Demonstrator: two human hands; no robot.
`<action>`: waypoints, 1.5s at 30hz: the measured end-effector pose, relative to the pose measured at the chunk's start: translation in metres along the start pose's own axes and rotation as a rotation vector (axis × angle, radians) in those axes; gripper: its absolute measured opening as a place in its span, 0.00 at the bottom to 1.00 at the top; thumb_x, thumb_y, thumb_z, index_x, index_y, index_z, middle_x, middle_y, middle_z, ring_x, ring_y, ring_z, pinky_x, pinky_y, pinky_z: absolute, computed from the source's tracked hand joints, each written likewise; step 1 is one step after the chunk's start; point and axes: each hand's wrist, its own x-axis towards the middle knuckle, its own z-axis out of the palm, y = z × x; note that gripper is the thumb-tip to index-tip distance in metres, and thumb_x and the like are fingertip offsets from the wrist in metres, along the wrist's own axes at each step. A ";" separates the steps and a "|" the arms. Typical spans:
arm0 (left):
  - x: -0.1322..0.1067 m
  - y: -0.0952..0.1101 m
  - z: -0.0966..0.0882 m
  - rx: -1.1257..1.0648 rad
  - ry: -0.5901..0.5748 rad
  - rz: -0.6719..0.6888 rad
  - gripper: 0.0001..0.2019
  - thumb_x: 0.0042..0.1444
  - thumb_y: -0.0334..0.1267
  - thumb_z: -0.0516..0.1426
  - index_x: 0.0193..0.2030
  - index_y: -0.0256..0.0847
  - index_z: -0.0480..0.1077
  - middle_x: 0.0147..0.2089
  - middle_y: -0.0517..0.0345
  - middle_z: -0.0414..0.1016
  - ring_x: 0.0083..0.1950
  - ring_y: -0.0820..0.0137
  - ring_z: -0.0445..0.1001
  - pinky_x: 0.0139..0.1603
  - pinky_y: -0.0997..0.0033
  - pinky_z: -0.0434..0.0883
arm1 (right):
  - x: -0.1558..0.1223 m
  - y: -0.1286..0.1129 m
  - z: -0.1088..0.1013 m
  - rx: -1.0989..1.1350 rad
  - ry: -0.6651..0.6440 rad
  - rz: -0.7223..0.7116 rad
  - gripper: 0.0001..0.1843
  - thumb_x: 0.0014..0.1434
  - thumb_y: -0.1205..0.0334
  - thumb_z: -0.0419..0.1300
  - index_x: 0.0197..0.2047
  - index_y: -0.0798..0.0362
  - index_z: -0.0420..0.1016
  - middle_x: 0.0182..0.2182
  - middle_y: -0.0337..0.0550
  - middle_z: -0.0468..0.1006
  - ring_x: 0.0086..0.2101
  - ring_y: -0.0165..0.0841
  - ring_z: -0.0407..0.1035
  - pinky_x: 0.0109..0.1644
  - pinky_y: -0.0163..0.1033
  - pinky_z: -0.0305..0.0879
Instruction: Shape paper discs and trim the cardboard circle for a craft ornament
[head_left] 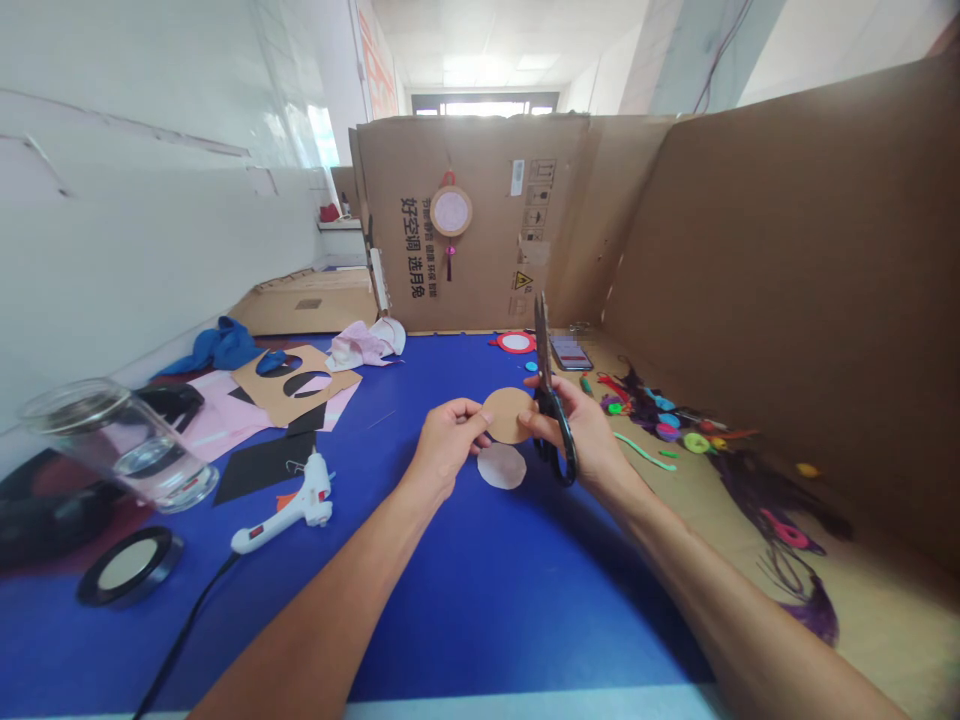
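- The left hand is nearly closed in a pinch. Its thumb lies on top of the left edge of the brown disc, with fingers curled at the edge.
- The right hand is curled around the black handles of the scissors. Its thumb also presses on the right edge of the disc, so this hand has two jobs.
- The disc is up between the two hands. I think it is held at both sides so that it can't tip or spin.
- The scissors stand with their tips up, past the right hand. Held that way, the blades seem to be out of the way of the fingers.
- The white disc seems to lie on the blue table, just on the near side of the brown one and close to the left fingertips. Maybe it is there to be easy to grab.
- The glue gun lies to the left of the left hand, perhaps to leave room in the middle.
- The brown disc looks round, flat and plain, like thin card. I see no marks on it.
- The white disc looks thin, with a slightly bumpy edge. It seems about as wide as the brown one.
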 end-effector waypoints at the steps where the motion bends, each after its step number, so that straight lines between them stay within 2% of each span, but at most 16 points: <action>1: 0.001 0.000 -0.001 -0.007 0.011 0.004 0.08 0.51 0.42 0.65 0.32 0.40 0.76 0.26 0.58 0.75 0.27 0.73 0.72 0.28 0.75 0.65 | 0.000 -0.001 -0.001 -0.005 0.014 -0.003 0.31 0.46 0.54 0.75 0.53 0.47 0.74 0.30 0.33 0.71 0.29 0.31 0.63 0.34 0.38 0.63; 6: 0.003 0.000 -0.005 -0.047 0.035 0.008 0.11 0.52 0.46 0.66 0.35 0.41 0.76 0.33 0.57 0.78 0.29 0.74 0.73 0.28 0.76 0.65 | 0.001 -0.001 -0.003 0.020 0.019 0.002 0.31 0.46 0.54 0.75 0.52 0.47 0.73 0.29 0.33 0.70 0.27 0.30 0.63 0.31 0.37 0.62; 9: 0.001 -0.002 -0.002 -0.046 -0.040 -0.020 0.16 0.53 0.52 0.66 0.38 0.41 0.76 0.31 0.58 0.77 0.29 0.73 0.74 0.27 0.76 0.65 | 0.001 0.002 -0.002 0.007 -0.016 0.020 0.31 0.46 0.53 0.75 0.53 0.47 0.73 0.30 0.33 0.71 0.28 0.31 0.64 0.33 0.38 0.63; 12: 0.000 -0.005 0.001 -0.024 -0.087 -0.027 0.15 0.51 0.50 0.68 0.33 0.40 0.75 0.29 0.57 0.77 0.28 0.74 0.72 0.27 0.75 0.65 | 0.001 0.006 -0.001 0.008 -0.063 0.036 0.31 0.45 0.54 0.76 0.52 0.48 0.74 0.29 0.33 0.71 0.28 0.31 0.64 0.34 0.38 0.63; 15: 0.001 -0.007 0.001 0.006 -0.057 -0.017 0.13 0.51 0.46 0.67 0.29 0.39 0.73 0.26 0.58 0.74 0.26 0.74 0.71 0.28 0.75 0.64 | 0.002 0.010 -0.001 0.031 -0.071 0.039 0.32 0.45 0.55 0.76 0.53 0.48 0.74 0.29 0.32 0.70 0.28 0.30 0.63 0.34 0.38 0.62; 25: 0.000 -0.003 0.001 0.020 -0.002 -0.022 0.07 0.53 0.40 0.64 0.31 0.39 0.75 0.25 0.58 0.75 0.26 0.73 0.72 0.28 0.75 0.64 | 0.002 0.004 -0.002 -0.004 -0.021 0.039 0.31 0.45 0.56 0.76 0.52 0.48 0.74 0.29 0.33 0.70 0.28 0.30 0.63 0.33 0.38 0.62; 31: 0.006 0.003 -0.008 -0.009 0.091 0.006 0.05 0.55 0.39 0.62 0.33 0.39 0.75 0.33 0.54 0.80 0.28 0.74 0.73 0.28 0.74 0.65 | 0.002 -0.001 -0.006 0.048 0.094 0.062 0.33 0.43 0.57 0.76 0.53 0.47 0.74 0.31 0.33 0.73 0.27 0.29 0.66 0.31 0.36 0.61; 33: 0.008 0.001 -0.010 0.068 0.109 0.030 0.05 0.57 0.39 0.61 0.34 0.40 0.75 0.34 0.54 0.81 0.29 0.73 0.73 0.30 0.73 0.66 | 0.003 -0.002 -0.007 0.055 0.119 0.073 0.33 0.43 0.58 0.76 0.53 0.47 0.74 0.31 0.33 0.74 0.27 0.29 0.66 0.30 0.36 0.61; 35: 0.007 -0.002 -0.009 0.282 0.080 0.135 0.04 0.58 0.37 0.60 0.35 0.41 0.75 0.34 0.56 0.81 0.31 0.71 0.74 0.32 0.71 0.67 | 0.003 -0.002 -0.009 0.056 0.144 0.066 0.32 0.43 0.58 0.75 0.53 0.48 0.74 0.30 0.33 0.73 0.26 0.29 0.66 0.29 0.36 0.61; 38: -0.002 -0.006 -0.004 0.712 -0.050 0.368 0.03 0.57 0.36 0.61 0.35 0.43 0.78 0.38 0.57 0.81 0.38 0.67 0.76 0.39 0.68 0.68 | 0.006 0.002 -0.013 0.062 0.187 0.039 0.31 0.43 0.59 0.75 0.51 0.48 0.75 0.29 0.32 0.73 0.25 0.28 0.65 0.27 0.35 0.59; 40: -0.007 -0.008 0.000 0.886 -0.128 0.459 0.03 0.58 0.36 0.62 0.36 0.45 0.79 0.41 0.57 0.81 0.43 0.65 0.76 0.43 0.66 0.69 | 0.009 0.005 -0.017 0.064 0.208 0.029 0.30 0.44 0.59 0.74 0.51 0.48 0.74 0.29 0.33 0.73 0.25 0.29 0.65 0.27 0.35 0.59; 42: -0.009 -0.010 0.002 0.904 -0.152 0.468 0.03 0.59 0.36 0.62 0.38 0.46 0.79 0.43 0.57 0.81 0.45 0.64 0.77 0.45 0.65 0.69 | 0.011 0.008 -0.020 0.069 0.220 0.035 0.30 0.44 0.58 0.74 0.51 0.49 0.73 0.29 0.33 0.74 0.25 0.29 0.66 0.27 0.35 0.59; 45: -0.003 -0.012 0.002 0.665 -0.074 0.355 0.07 0.59 0.36 0.63 0.44 0.43 0.78 0.41 0.56 0.81 0.41 0.66 0.77 0.45 0.66 0.71 | 0.013 0.009 -0.021 0.082 0.219 0.071 0.31 0.43 0.58 0.74 0.51 0.49 0.72 0.27 0.32 0.73 0.24 0.29 0.66 0.27 0.35 0.59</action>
